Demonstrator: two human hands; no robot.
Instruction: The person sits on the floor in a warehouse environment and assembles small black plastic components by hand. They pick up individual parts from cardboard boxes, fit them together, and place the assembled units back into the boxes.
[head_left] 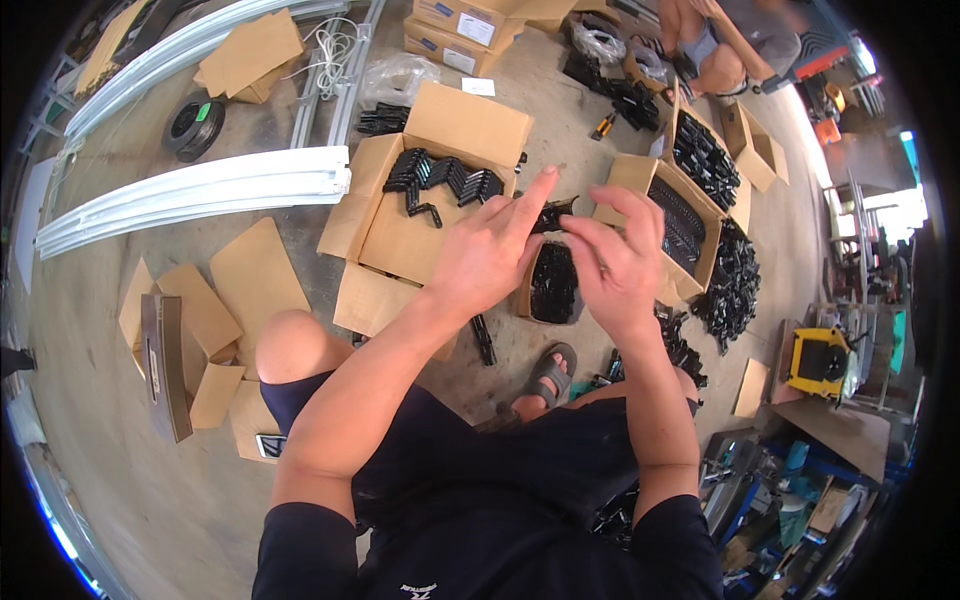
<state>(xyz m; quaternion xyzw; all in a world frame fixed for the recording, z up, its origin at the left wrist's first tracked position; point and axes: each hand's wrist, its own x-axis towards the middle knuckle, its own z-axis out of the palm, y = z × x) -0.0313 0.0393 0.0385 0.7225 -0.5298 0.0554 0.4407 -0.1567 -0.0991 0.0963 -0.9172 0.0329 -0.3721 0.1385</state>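
My left hand (485, 255) is raised in front of me with its index finger stretched out and the other fingers closed at a small black part (550, 216). The fingertips of my right hand (622, 265) pinch the same part from the other side. Its exact shape is partly hidden by my fingers. Just below my hands stands a small open box (526, 300) filled with black pieces. To the left, an open cardboard box (400, 235) holds black angled parts (440, 175) set in rows at its far side.
At right, open cartons (708, 262) hold black parts, with a loose heap (728, 285) beside them. White metal profiles (200, 195) and a wire coil (193, 130) lie left. Another person (735, 45) sits at the far right. A phone (270, 446) lies by my left leg.
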